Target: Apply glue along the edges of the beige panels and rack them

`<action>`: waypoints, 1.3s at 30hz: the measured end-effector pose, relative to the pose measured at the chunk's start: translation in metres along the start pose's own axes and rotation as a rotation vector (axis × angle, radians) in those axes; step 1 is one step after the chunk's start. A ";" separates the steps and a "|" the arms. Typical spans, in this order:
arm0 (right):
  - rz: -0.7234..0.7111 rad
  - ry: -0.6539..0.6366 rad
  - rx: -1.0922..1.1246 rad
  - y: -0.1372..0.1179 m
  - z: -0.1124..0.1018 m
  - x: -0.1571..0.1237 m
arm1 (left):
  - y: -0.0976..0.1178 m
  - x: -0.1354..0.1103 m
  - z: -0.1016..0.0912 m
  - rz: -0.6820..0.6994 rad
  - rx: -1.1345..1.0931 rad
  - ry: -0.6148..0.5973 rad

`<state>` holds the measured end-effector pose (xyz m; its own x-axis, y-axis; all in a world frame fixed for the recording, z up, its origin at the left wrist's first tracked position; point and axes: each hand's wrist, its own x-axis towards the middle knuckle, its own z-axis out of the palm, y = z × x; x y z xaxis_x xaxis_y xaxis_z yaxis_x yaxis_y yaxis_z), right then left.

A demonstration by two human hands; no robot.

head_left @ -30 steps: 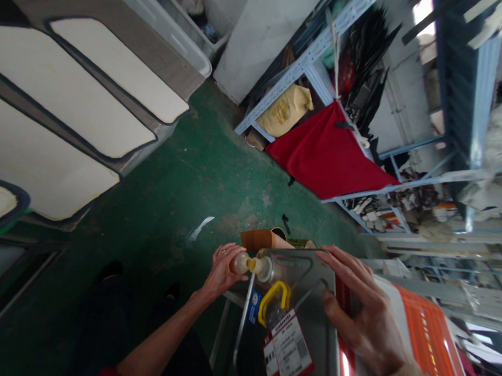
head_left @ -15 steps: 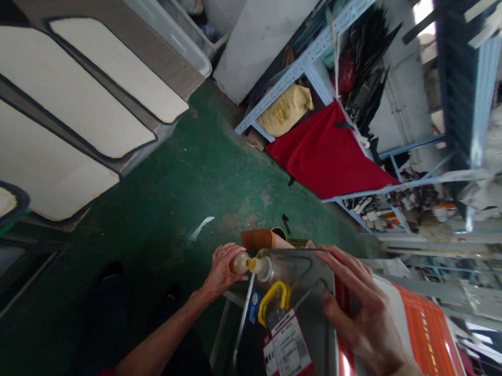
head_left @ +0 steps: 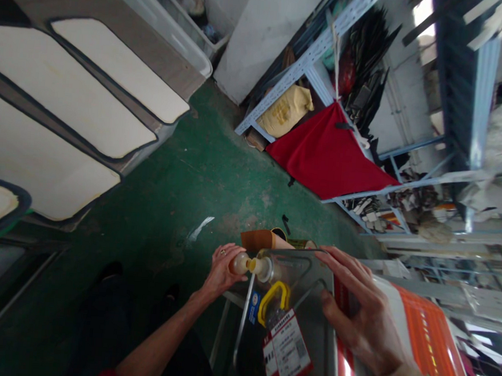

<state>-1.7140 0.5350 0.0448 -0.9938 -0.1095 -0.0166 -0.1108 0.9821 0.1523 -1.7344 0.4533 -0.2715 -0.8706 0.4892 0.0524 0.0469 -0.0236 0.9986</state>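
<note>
Two hands work at the tilted metal can: our left hand has its fingers closed around a small bottle, just left of the can's pale spout, while our right hand lies with fingers and thumb spread wide on the can's right edge. If that right hand slips, we judge the can could lurch and spill onto the green floor. Since half a second ago, hands and bottle look practically unmoved.
</note>
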 end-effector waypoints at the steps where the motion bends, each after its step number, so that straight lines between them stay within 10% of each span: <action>1: 0.001 0.000 0.001 0.000 0.000 0.000 | -0.001 0.000 0.000 0.008 0.002 0.003; 39: 0.010 0.001 0.007 -0.001 -0.001 0.001 | 0.002 0.002 -0.001 0.018 0.034 0.002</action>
<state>-1.7146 0.5334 0.0457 -0.9949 -0.1000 -0.0141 -0.1010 0.9842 0.1452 -1.7368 0.4536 -0.2696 -0.8703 0.4874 0.0701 0.0789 -0.0024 0.9969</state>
